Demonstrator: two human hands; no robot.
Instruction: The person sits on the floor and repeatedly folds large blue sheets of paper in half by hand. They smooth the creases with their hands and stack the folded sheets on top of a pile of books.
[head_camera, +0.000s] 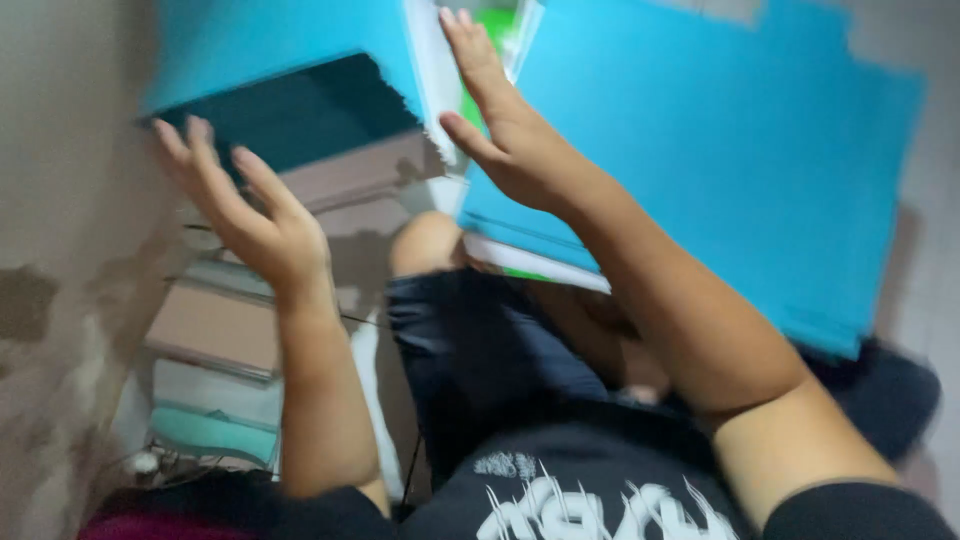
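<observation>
Left hand (262, 222): was raised with fingers spread wide, holding nothing — its fingertips just under the dark underside of a blue sheet (290, 50).
Right hand (505, 125): lay flat and open, fingers together, pressed against the white edge of the large blue board (740, 150).
Below the hands: dark shorts (480, 350), blurred steps (215, 330) left of them.

1. A room in a home, worn and plain.
2. At the left of the frame, a wall (45, 300) with patchy, peeling plaster.
3. Lower left, folded cloth (215, 430) stacked on shelves (215, 345).
4. Upper right, large blue sheets (760, 150) against a pale wall.
5. The person sits, knees bare.
</observation>
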